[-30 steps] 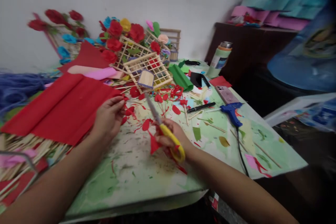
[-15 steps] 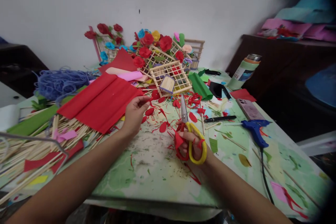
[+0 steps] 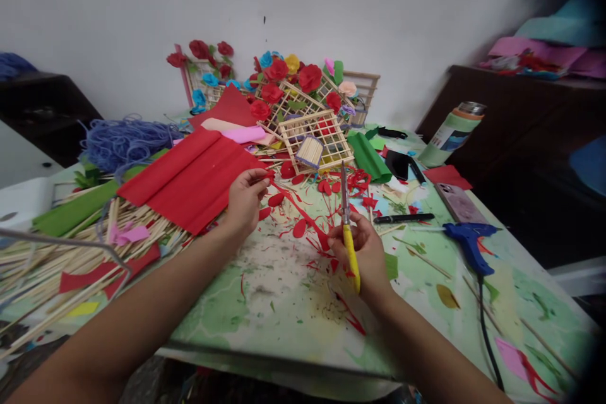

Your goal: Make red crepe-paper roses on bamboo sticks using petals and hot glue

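Observation:
My left hand (image 3: 247, 201) is closed in a pinch on a small piece of red crepe paper (image 3: 269, 175). From near its fingertips a thin red paper strip (image 3: 303, 213) runs down to my right hand (image 3: 363, 249). My right hand is closed around a pair of scissors (image 3: 349, 237) with a yellow handle; the blades point away from me. Fingertips of that hand also touch a red scrap at the strip's end. Cut red petals (image 3: 300, 228) lie on the table between my hands. A large red crepe sheet (image 3: 187, 177) rests left of my left hand.
Bamboo grid frames (image 3: 315, 139) with paper flowers stand at the back. Blue yarn (image 3: 127, 142) and many thin sticks (image 3: 42, 287) lie left. To the right are a blue glue gun (image 3: 471, 243) with its cord, a pen (image 3: 404, 218), a phone (image 3: 454, 202) and a bottle (image 3: 452, 134).
The scissors have turned edge-on in my right hand. A red strip now stretches between both hands. The whole view has shifted slightly, with things appearing further right.

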### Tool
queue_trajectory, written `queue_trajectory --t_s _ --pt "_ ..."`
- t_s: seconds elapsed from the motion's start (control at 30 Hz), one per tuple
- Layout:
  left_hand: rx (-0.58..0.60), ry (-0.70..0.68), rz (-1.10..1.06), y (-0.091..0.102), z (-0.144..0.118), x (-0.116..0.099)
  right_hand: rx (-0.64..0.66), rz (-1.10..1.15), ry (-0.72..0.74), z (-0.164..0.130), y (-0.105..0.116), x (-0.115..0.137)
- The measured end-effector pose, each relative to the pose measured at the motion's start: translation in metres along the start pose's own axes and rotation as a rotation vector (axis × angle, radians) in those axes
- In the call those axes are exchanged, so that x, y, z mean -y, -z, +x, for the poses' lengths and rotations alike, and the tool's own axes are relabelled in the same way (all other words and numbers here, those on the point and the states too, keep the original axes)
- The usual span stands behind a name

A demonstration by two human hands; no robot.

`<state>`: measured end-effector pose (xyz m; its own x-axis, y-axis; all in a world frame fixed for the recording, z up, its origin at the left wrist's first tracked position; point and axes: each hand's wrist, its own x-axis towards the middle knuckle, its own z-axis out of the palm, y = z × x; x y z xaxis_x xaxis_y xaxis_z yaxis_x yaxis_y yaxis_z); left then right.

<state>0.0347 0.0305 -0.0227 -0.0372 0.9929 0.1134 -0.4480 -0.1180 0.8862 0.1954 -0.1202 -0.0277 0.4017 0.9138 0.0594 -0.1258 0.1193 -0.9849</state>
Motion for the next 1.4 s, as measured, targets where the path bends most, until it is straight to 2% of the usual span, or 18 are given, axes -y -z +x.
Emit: queue_trajectory --t_s 0.2,0.37,0.63,0.73,0.9,1.2,1.3,1.4 --pt "-0.041 0.049 -0.092 0.001 0.005 -0.004 -0.024 -0.084 0.031 0.001 0.000 -0.003" --pt "-0.045 0.071 -0.141 0.001 0.005 -0.003 -0.032 -0.051 0.003 0.001 0.001 -0.001" --pt "-0.011 0.094 -0.161 0.003 0.006 0.001 0.074 0.204 -0.224 0.000 0.003 -0.005" --pt "0.005 0.090 -0.155 0.002 0.005 0.002 0.083 0.228 -0.262 -0.001 0.002 -0.004" --pt "0.142 0.051 -0.104 -0.001 -0.003 -0.001 0.044 0.110 -0.186 0.000 0.000 0.001" --pt "0.364 0.141 -0.005 -0.010 -0.030 -0.008 0.044 -0.026 -0.058 0.003 0.003 0.000" --pt "0.381 0.119 0.025 -0.010 -0.031 -0.007 0.049 -0.239 0.017 0.004 0.007 -0.002" --pt "0.357 0.090 0.033 -0.010 -0.029 -0.008 0.140 -0.606 0.128 0.003 0.013 0.000"
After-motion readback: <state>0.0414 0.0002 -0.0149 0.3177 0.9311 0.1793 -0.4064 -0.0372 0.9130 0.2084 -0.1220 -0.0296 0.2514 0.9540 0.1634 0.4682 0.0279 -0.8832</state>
